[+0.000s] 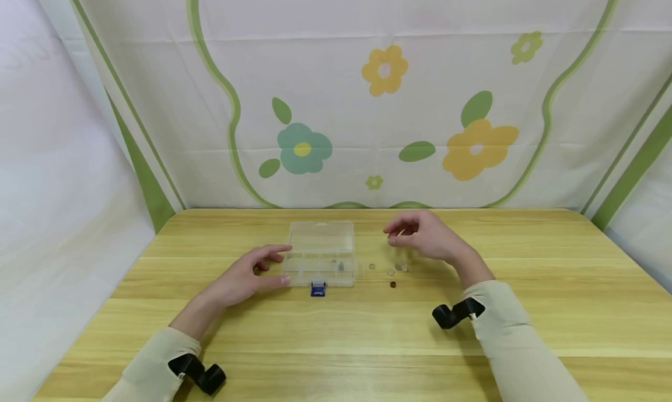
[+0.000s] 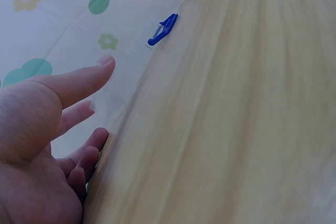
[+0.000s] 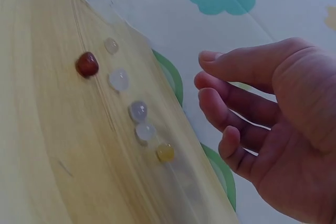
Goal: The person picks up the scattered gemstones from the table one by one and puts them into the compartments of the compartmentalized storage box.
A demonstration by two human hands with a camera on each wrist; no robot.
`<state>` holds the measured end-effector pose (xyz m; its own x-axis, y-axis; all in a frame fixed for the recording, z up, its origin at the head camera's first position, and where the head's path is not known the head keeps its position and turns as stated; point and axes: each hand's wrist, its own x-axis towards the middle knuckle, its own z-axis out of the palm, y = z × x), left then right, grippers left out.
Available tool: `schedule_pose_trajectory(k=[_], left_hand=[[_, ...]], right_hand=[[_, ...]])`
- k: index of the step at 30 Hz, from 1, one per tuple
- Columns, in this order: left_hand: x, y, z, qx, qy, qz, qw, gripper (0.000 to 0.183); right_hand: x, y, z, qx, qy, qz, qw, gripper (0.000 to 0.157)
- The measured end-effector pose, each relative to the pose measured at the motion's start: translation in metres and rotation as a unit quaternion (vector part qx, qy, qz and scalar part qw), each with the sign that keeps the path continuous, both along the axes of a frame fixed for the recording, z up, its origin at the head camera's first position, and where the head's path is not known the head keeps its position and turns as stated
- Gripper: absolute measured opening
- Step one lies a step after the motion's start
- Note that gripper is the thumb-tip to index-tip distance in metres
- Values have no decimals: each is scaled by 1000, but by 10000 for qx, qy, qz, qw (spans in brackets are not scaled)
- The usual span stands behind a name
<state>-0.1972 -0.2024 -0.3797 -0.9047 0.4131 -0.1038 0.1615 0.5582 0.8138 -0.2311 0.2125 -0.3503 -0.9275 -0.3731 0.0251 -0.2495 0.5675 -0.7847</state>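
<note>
A clear plastic compartment box (image 1: 320,238) stands on the table with its lid raised and a blue latch (image 1: 318,289) at the front. A small dark bead (image 1: 341,266) lies inside. My left hand (image 1: 247,276) is at the box's left side, thumb and index finger extended along its edges. To the right of the box lie several small polished stones: a red-brown one (image 3: 87,65), a yellow one (image 3: 165,152), and pale ones such as the whitish stone (image 3: 118,80). My right hand (image 1: 425,236) hovers above and behind them, fingers loosely bent, nothing visible between thumb and fingers.
The wooden table (image 1: 336,343) runs back to a hanging cloth (image 1: 336,98) printed with flowers. A black wrist camera (image 1: 196,374) is on the left sleeve and another black camera (image 1: 457,313) on the right sleeve.
</note>
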Motion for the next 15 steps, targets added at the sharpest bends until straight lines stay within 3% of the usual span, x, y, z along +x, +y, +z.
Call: schedule_pose_trajectory(k=[8, 15], left_hand=[[0, 0, 0, -25, 33, 19, 10000, 68], [0, 0, 0, -24, 51, 6, 10000, 67]], right_hand=[[-5, 18, -5, -181, -365, 244, 9989, 23], [-4, 31, -8, 13, -660, 475, 9967, 23]])
